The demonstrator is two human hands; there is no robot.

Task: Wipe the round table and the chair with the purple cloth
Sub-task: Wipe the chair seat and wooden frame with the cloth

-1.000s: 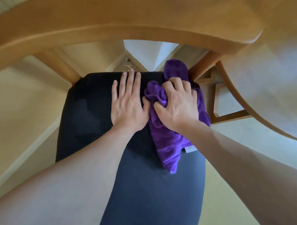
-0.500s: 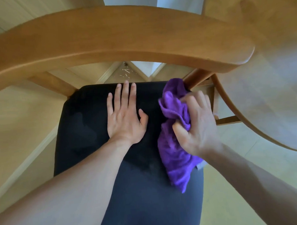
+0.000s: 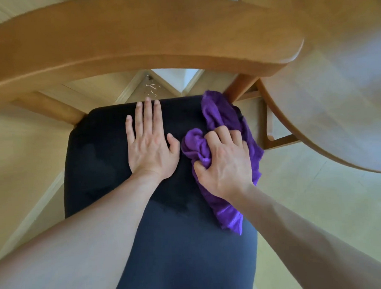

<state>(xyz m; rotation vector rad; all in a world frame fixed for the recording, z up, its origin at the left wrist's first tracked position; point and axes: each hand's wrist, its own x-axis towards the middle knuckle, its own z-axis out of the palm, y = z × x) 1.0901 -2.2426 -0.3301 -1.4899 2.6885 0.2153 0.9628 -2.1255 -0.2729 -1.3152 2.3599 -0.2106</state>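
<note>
Fingers of the left hand (image 3: 151, 146) lie straight and close together, flat on the chair (image 3: 103, 161), thumb held apart to the side; those of the right hand (image 3: 226, 164) are curled round a bunched fold of the purple cloth (image 3: 223, 114), thumb pinching it from below. Taking the chair's dark seat as landmark: the round table (image 3: 340, 89) is off its right side, the table's wooden edge curving past the seat's far right corner. The chair's curved wooden backrest arches across above the seat's far edge. Both bare forearms reach in over the near part of the seat. The cloth lies on the right half of the seat, one end touching the far right corner, the other trailing toward the near right edge. Pale small scraps (image 3: 151, 89) lie on the floor just beyond the seat's far edge.
</note>
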